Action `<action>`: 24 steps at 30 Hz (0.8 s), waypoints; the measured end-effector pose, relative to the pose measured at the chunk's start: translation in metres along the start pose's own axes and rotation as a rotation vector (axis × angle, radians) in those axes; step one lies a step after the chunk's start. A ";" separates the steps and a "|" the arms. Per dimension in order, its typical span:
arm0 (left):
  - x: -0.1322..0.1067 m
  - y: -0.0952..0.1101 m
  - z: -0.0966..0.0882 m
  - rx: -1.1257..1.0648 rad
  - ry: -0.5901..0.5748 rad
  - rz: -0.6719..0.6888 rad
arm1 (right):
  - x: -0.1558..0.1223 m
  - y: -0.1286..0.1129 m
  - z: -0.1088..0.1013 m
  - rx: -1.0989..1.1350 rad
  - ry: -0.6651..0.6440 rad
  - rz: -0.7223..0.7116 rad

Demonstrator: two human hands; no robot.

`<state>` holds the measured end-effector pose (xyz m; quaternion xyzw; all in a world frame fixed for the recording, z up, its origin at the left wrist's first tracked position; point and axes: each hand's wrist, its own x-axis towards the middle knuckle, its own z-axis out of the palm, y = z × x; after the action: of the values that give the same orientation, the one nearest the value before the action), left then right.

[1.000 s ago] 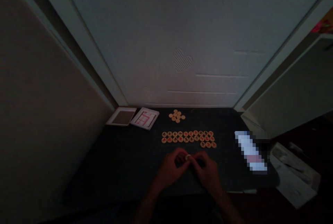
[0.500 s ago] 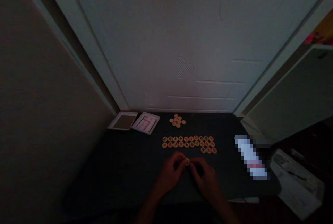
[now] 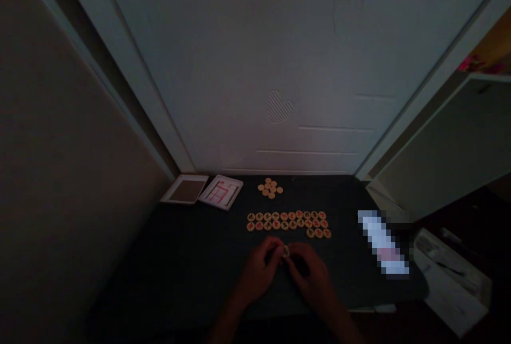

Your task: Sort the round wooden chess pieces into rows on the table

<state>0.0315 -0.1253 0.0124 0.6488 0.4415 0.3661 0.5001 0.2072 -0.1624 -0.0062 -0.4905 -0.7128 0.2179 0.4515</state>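
My left hand (image 3: 258,272) and my right hand (image 3: 310,275) meet over the near middle of a dark table (image 3: 191,259). Both pinch one small round wooden disc (image 3: 286,251) between their fingertips. Just beyond the hands lie rows of round wooden game pieces (image 3: 287,221) with red and dark marks, face up. A small cluster of plain discs (image 3: 270,188) sits farther back near the wall.
A shallow box tray (image 3: 184,189) and a white lid with red lines (image 3: 222,192) rest at the table's back left. A blurred white object (image 3: 383,244) lies at the right. Papers (image 3: 451,275) sit off the right edge. Walls close in on three sides.
The hands stayed together on the disc and shifted only slightly; the view tilted a little, so the table sits lower in frame.
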 end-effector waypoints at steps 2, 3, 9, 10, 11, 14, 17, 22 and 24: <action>-0.001 0.001 0.000 -0.002 -0.016 0.008 | 0.000 0.001 0.000 0.009 0.004 -0.006; -0.001 0.002 0.000 0.000 -0.021 0.013 | 0.000 0.002 0.000 0.014 0.011 -0.002; -0.001 0.002 0.002 0.041 -0.033 0.026 | 0.001 0.004 -0.001 0.046 0.050 0.065; -0.001 0.001 0.002 0.042 -0.035 0.029 | 0.002 0.003 -0.002 0.054 0.052 0.076; -0.001 0.001 0.002 0.043 -0.035 0.033 | 0.002 0.002 -0.002 0.062 0.053 0.085; -0.001 0.001 0.002 0.064 -0.029 0.037 | 0.004 0.000 -0.003 0.075 0.064 0.103; 0.000 0.002 0.002 0.114 -0.034 0.036 | 0.005 0.000 -0.003 0.077 0.075 0.127; -0.001 0.003 0.002 0.174 -0.057 0.033 | 0.005 0.001 -0.002 0.113 0.090 0.189; -0.001 0.003 0.002 0.191 -0.049 0.028 | 0.004 0.002 -0.001 0.123 0.095 0.218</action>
<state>0.0337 -0.1276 0.0147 0.7085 0.4528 0.3132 0.4414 0.2088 -0.1581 -0.0052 -0.5462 -0.6183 0.2854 0.4878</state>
